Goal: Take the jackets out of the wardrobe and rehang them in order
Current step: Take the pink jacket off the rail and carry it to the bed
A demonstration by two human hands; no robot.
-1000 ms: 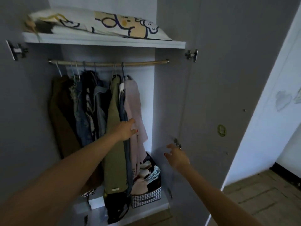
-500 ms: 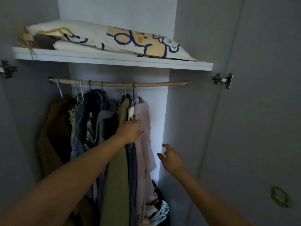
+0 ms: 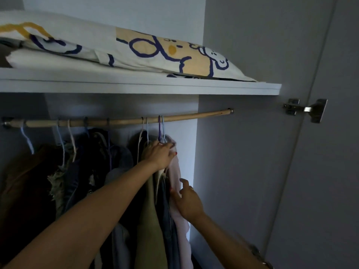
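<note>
**Inspector A:** Head view. Any brands, labels or writing?

**Inspector B:** None readable. The pillow [image 3: 136,49] on the shelf [image 3: 136,87] carries a cartoon print in blue outline with yellow patches, no lettering.

**A:** Where are the jackets?

**B:** They hang inside the wardrobe on a wooden rail [image 3: 120,121] under the shelf, bunched from the left end to past the middle. The right stretch of rail is bare. Rightmost is a pink jacket [image 3: 177,183]; just left of it a dark blue one [image 3: 167,220], then an olive one [image 3: 149,226]. Farther left, a brown coat [image 3: 25,181] and dark garments I cannot tell apart.

**A:** Left hand?

**B:** The left hand [image 3: 159,155] is at the top of the pink jacket, just below the hanger hooks [image 3: 161,129]. Its fingers [image 3: 171,149] curl onto the fabric at the shoulder, gripping it.

**A:** Right hand?

**B:** The right hand [image 3: 187,200] is lower, against the pink jacket's front edge. Its fingers are spread loosely, touching the cloth; no grip shown.

**A:** Anything else?

**B:** A metal hinge [image 3: 305,111] sits on the open door at right.
</note>
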